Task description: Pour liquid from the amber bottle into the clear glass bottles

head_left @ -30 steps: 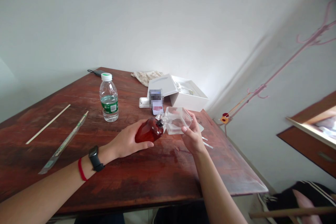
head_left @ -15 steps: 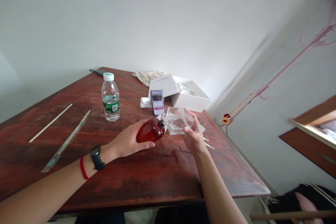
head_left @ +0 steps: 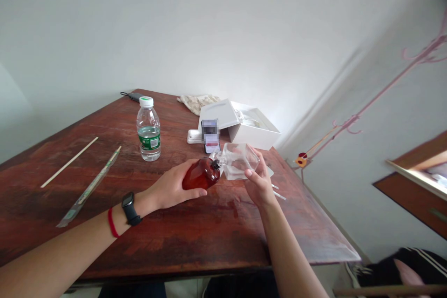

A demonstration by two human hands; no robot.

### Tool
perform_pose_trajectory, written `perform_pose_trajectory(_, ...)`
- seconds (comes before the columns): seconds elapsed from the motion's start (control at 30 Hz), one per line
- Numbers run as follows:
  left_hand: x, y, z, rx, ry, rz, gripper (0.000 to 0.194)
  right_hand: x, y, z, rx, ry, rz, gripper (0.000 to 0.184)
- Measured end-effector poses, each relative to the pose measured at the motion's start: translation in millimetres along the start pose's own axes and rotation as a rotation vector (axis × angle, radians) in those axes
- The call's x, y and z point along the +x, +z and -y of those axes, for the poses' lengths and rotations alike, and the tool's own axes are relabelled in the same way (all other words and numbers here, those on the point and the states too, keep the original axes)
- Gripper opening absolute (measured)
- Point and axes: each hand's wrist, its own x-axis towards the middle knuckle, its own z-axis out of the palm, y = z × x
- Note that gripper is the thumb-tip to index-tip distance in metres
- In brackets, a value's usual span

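My left hand [head_left: 174, 186] is wrapped round a rounded reddish-brown bottle [head_left: 200, 174] with a black neck, tilted to the right. In my right hand [head_left: 259, 179] lies a clear square bottle [head_left: 238, 162], tipped on its side with its neck toward the left. The two necks meet mouth to mouth, or nearly so; whether they touch I cannot tell. Behind them a phone [head_left: 212, 143] leans upright against a white case [head_left: 194, 136]. Thin white sticks [head_left: 279, 194] lie partly hidden beside my right wrist.
A capped water bottle [head_left: 149, 130] stands left of centre. Nearer the left are a bare chopstick [head_left: 70, 162] and wrapped chopsticks [head_left: 91, 186]. At the back sit a white box [head_left: 256, 125] and a cloth [head_left: 197, 102]. A pink coat rack [head_left: 380, 93] leans beyond the table's right edge.
The whole scene has shifted slightly right in view, hands included. Both hands keep their grip, and the two bottles stay neck to neck in about the same pose.
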Motion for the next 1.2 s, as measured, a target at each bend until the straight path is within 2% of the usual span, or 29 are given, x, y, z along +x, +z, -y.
perform_pose_trajectory(1.2, 0.3, -1.1, -1.8, -0.008, -0.003, 0.019, 0.074, 0.0, -1.6, 0.7, -0.022, 0.002, -0.002, 0.068)
